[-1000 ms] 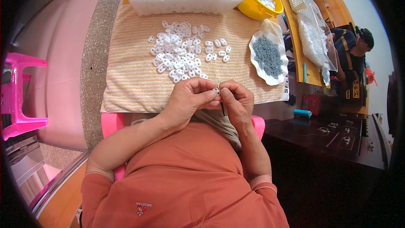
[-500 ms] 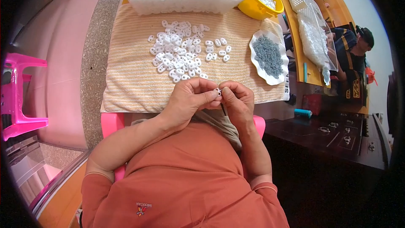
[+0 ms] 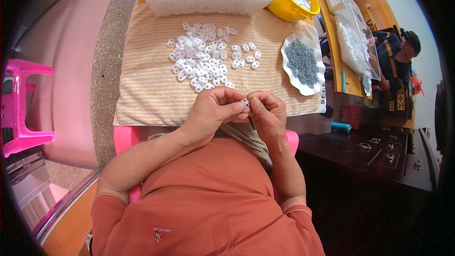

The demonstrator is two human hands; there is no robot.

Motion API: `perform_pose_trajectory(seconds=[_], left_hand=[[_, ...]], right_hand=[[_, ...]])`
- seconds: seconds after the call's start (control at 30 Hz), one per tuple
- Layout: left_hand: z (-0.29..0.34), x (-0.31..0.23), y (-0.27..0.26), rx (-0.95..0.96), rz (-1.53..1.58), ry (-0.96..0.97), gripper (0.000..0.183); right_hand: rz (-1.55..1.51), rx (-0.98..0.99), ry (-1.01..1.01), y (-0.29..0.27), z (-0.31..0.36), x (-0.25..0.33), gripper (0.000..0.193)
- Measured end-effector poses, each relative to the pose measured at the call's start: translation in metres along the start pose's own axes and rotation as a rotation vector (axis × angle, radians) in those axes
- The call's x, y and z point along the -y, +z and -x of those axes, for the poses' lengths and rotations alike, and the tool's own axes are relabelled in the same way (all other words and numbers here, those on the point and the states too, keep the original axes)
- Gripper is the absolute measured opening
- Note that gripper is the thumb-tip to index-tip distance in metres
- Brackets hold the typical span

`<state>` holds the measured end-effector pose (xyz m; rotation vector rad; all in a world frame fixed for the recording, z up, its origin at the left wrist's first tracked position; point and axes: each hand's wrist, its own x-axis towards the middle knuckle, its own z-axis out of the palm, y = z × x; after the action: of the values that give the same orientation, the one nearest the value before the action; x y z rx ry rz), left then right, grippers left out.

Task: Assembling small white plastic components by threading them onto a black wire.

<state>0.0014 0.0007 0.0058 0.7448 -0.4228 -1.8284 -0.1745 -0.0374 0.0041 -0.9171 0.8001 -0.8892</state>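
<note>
Plainly, we are pinching a small white piece (image 3: 245,104) between the thumb and forefinger of our left hand (image 3: 215,109), in front of our body by the near edge of the striped towel (image 3: 137,90). Our right hand (image 3: 268,111) is meeting it there, its fingers pressing together, yet we are failing to tell whether they are gripping the piece itself or the dark slim rod (image 3: 251,122) showing below. For clean work, we should be keeping the left pinch firm, bracing the fingertips against each other and pressing lightly, so that nothing is slipping. The fingertips are hiding most of the piece, so we are not making out its facing or long axis; the rod's is running obliquely, its lower end pointing back toward our lap and slightly rightward.
</note>
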Motion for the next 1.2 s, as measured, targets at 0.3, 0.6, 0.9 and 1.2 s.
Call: perform_pose_trajectory(seconds=[0.3,0.6,0.9,1.2], left_hand=[[0.0,0.0,0.0,-0.008,-0.009,-0.008,0.019],[0.001,0.0,0.002,-0.024,-0.007,-0.011,0.018],[0.003,0.004,-0.001,-0.02,-0.066,0.038,0.016],[0.0,0.004,-0.003,-0.035,-0.063,0.038,0.016]], right_hand=[[-0.004,-0.013,0.014,0.003,0.001,0.002,0.014],[0.051,0.028,0.024,0.0,0.001,0.005,0.014],[0.111,0.045,0.013,0.007,0.002,0.008,0.013],[0.246,-0.025,-0.047,0.007,0.004,0.004,0.014]])
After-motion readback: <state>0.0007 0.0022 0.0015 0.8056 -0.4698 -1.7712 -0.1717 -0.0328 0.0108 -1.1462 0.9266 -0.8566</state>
